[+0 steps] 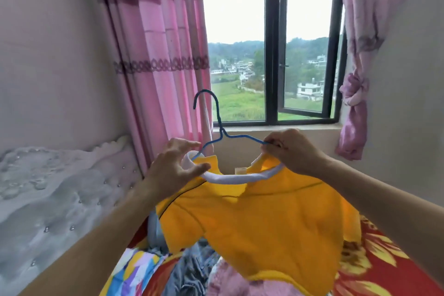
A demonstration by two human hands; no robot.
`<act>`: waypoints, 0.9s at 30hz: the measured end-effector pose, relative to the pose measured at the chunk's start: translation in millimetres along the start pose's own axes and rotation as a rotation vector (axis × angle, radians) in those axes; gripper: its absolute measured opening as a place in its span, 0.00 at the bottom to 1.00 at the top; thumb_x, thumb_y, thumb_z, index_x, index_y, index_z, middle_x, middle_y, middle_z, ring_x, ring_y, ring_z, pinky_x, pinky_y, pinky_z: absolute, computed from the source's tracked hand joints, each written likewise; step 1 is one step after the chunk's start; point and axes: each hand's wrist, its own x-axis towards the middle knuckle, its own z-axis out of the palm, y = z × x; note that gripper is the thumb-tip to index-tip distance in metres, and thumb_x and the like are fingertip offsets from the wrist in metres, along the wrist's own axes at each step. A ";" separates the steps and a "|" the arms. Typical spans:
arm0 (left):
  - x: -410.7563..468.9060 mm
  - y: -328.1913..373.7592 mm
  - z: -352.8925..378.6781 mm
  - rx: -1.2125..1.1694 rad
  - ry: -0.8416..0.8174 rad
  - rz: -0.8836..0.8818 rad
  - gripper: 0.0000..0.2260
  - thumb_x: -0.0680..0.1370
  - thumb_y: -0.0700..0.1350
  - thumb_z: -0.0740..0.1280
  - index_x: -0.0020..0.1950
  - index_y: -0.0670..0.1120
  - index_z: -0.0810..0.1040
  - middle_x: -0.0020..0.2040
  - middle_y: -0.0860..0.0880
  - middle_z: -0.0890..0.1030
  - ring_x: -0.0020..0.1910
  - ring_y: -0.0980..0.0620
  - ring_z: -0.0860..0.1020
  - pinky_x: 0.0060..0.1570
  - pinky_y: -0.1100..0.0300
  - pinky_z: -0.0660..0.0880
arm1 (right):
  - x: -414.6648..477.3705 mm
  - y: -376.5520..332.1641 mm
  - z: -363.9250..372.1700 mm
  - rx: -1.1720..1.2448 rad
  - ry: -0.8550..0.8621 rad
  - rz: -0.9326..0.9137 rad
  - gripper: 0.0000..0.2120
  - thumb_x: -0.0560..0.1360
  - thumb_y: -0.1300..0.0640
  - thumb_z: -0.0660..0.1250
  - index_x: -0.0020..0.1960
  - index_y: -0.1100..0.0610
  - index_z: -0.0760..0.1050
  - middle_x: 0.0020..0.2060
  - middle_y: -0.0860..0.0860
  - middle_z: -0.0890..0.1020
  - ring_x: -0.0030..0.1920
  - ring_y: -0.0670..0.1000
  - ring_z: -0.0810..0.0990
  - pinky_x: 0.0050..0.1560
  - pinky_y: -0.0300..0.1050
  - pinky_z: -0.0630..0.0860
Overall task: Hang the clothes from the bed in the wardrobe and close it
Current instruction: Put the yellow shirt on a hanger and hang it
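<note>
Shirt [264,223] in yellow, held up over the bed [384,259] before the window [271,55].
The left hand [173,166] grasps the white collar [230,178] between thumb and fingers; the right hand [293,151] pinches the blue hanger [221,118] by its right arm, at the collar edge. The hanger's left arm sits inside the neck, hook upright; other clothes [189,269] lie heaped below.

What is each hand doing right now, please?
Left hand: holds the collar of the yellow shirt.
Right hand: pinches the blue hanger and the collar.
</note>
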 end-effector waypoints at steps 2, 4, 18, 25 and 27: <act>-20.2 18.1 0.7 0.048 0.073 0.054 0.26 0.69 0.63 0.70 0.63 0.56 0.74 0.58 0.57 0.73 0.54 0.61 0.74 0.55 0.56 0.73 | -1.4 -9.0 -13.6 0.062 -0.008 0.013 0.11 0.76 0.55 0.68 0.35 0.46 0.77 0.32 0.44 0.79 0.37 0.48 0.77 0.39 0.48 0.73; -38.4 32.3 0.4 0.067 0.174 0.125 0.20 0.72 0.55 0.72 0.62 0.53 0.76 0.60 0.55 0.73 0.58 0.60 0.73 0.58 0.54 0.74 | -6.8 -13.6 -27.6 0.165 -0.034 0.033 0.08 0.75 0.55 0.69 0.36 0.50 0.80 0.33 0.47 0.80 0.36 0.50 0.77 0.38 0.48 0.71; -207.6 167.0 -97.3 0.231 0.338 -0.273 0.08 0.69 0.41 0.56 0.39 0.42 0.74 0.31 0.48 0.74 0.31 0.58 0.70 0.32 0.57 0.68 | -79.4 -116.2 -31.5 0.437 -0.677 -0.221 0.06 0.76 0.56 0.68 0.41 0.55 0.80 0.31 0.43 0.76 0.31 0.42 0.73 0.29 0.32 0.68; -389.5 209.8 -195.8 0.481 0.312 -0.616 0.12 0.78 0.35 0.60 0.42 0.51 0.76 0.41 0.52 0.79 0.39 0.54 0.76 0.35 0.59 0.70 | -133.9 -247.8 -11.2 0.684 -0.788 -0.476 0.07 0.78 0.52 0.67 0.49 0.52 0.84 0.32 0.50 0.78 0.34 0.47 0.73 0.37 0.41 0.71; -439.6 218.9 -215.6 0.482 0.396 -0.674 0.11 0.79 0.36 0.61 0.47 0.51 0.77 0.47 0.51 0.80 0.46 0.49 0.78 0.43 0.55 0.75 | -155.7 -286.5 -7.9 0.721 -0.847 -0.520 0.08 0.79 0.53 0.66 0.51 0.54 0.84 0.31 0.47 0.79 0.35 0.46 0.73 0.37 0.39 0.71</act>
